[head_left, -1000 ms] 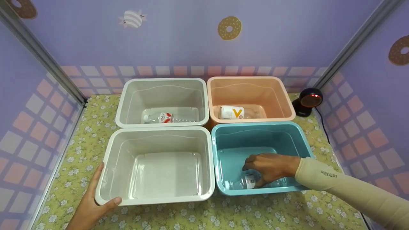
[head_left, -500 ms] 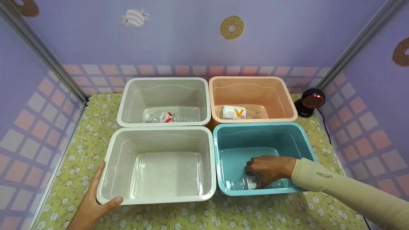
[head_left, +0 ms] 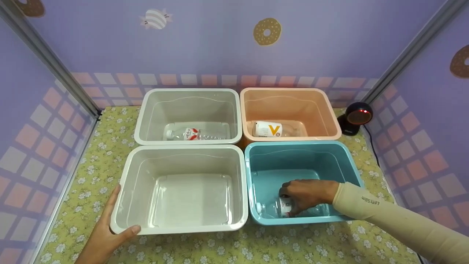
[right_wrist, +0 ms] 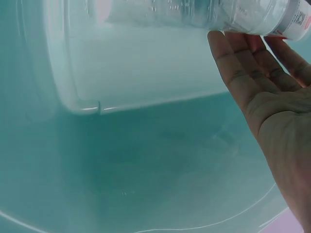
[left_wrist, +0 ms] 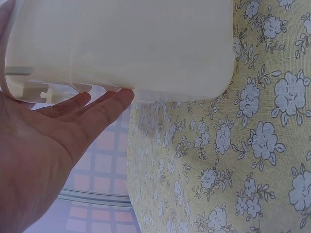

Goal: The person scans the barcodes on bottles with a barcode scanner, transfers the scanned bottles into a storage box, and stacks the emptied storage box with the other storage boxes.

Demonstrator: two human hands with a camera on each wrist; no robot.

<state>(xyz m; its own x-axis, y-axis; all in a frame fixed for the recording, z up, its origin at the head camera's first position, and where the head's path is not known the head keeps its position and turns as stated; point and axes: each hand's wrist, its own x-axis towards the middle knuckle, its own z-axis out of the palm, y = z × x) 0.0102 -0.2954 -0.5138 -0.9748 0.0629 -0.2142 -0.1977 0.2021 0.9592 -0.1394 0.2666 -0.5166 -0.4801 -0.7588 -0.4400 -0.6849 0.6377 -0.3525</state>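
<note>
My right hand (head_left: 310,195) reaches down into the blue bin (head_left: 293,220) at the front right. Its fingers are curled round a clear plastic bottle (head_left: 285,207) with a white label, lying on its side, cap to the left. Fingertips meet the bottle (right_wrist: 170,12) in the right wrist view; the thumb is hidden there. My left hand (head_left: 102,234) rests at the near left corner of the white bin (head_left: 179,231), thumb on the front rim. The left wrist view has its straight fingers (left_wrist: 104,114) against that bin's outer wall (left_wrist: 146,48).
Behind stand a grey-white bin (head_left: 187,142) with a bottle (head_left: 192,134) and a peach bin (head_left: 293,138) with a white-labelled bottle (head_left: 268,129). A black scanner (head_left: 357,115) with red lights stands at the right. Walls enclose the flowered tabletop (head_left: 220,249).
My right fingers have drawn in round the bottle, which has shifted slightly to the left and up in view. The left hand stays at the white bin's corner.
</note>
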